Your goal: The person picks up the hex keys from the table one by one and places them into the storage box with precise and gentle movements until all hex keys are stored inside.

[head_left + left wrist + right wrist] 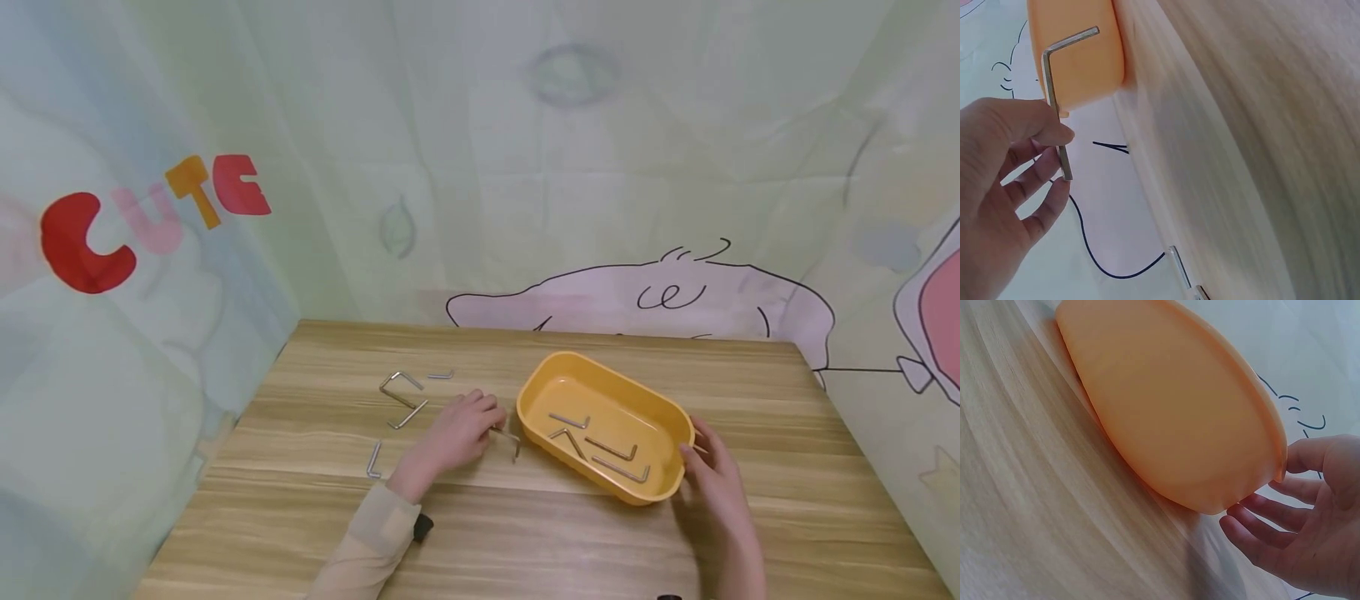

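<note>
Between thumb and fingers, my left hand (463, 429) pinches an L-shaped hex key (1054, 94), its short arm pointing away from the palm. This hand hovers just left of a yellow plastic tray (555, 363). My right hand (716, 475) grips the tray's right end, thumb over the rim and fingers against the outer wall, as the right wrist view shows. Inside the tray lie several hex keys, among them a bronze-toned one (609, 448) and a silver one (621, 468).
Left of my left hand, more hex keys lie on the wooden table (525, 542): a small one (441, 376) at the back, a silver one (373, 460) nearer the front, and several close together, including a bent key (408, 414). A printed cloth (480, 167) hangs behind the table.
</note>
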A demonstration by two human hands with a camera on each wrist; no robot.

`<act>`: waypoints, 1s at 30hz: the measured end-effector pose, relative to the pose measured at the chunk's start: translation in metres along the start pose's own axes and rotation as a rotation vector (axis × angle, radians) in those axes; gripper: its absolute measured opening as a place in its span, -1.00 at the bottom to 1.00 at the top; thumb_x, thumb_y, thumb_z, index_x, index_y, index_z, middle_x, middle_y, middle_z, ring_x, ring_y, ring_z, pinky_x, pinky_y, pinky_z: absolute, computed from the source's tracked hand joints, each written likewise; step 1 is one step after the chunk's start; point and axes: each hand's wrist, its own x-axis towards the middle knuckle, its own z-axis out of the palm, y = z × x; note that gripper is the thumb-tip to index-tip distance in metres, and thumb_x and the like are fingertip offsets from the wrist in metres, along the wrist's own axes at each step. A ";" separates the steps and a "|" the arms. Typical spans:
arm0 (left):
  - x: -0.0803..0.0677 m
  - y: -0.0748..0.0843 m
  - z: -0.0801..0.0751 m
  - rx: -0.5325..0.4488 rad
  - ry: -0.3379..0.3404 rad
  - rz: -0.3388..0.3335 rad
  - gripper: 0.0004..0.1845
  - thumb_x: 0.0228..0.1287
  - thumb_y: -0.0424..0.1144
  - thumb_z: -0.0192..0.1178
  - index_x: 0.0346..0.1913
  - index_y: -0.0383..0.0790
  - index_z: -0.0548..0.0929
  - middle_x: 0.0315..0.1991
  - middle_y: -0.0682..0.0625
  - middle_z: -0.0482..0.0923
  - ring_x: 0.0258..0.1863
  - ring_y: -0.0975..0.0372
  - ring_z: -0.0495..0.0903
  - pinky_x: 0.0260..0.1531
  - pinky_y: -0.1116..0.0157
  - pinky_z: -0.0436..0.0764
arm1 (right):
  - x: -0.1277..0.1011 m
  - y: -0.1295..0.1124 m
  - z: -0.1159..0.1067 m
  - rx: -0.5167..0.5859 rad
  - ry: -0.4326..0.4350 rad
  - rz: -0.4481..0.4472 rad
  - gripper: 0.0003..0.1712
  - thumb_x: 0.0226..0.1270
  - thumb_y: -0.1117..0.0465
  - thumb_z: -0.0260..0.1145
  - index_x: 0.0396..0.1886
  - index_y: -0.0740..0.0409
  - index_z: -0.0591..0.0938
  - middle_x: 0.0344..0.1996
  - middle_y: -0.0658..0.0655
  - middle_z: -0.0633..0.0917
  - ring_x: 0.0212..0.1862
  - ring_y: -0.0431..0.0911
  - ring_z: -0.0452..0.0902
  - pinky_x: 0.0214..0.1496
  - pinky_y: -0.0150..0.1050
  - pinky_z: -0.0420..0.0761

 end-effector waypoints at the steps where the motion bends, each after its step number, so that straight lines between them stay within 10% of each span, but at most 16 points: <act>1: 0.000 0.001 -0.001 0.001 0.002 0.000 -0.69 0.09 -0.44 0.22 -0.12 -0.04 0.64 -0.20 0.13 0.54 -0.16 0.26 0.42 0.07 0.14 0.55 | 0.000 0.000 0.000 0.002 -0.001 0.003 -0.36 0.52 0.17 -0.03 0.49 0.24 0.05 0.32 0.36 0.27 -0.06 -0.62 0.33 -0.08 -0.69 0.44; 30: 0.012 0.047 -0.014 0.048 0.172 0.231 -0.83 0.15 -0.37 0.24 -0.30 0.02 0.57 -0.32 0.16 0.47 -0.22 0.28 0.43 -0.14 0.34 0.49 | 0.000 0.002 -0.001 -0.007 0.022 -0.045 -0.37 0.50 0.21 0.00 0.46 0.33 0.11 0.26 0.37 0.36 -0.10 -0.63 0.37 -0.15 -0.64 0.50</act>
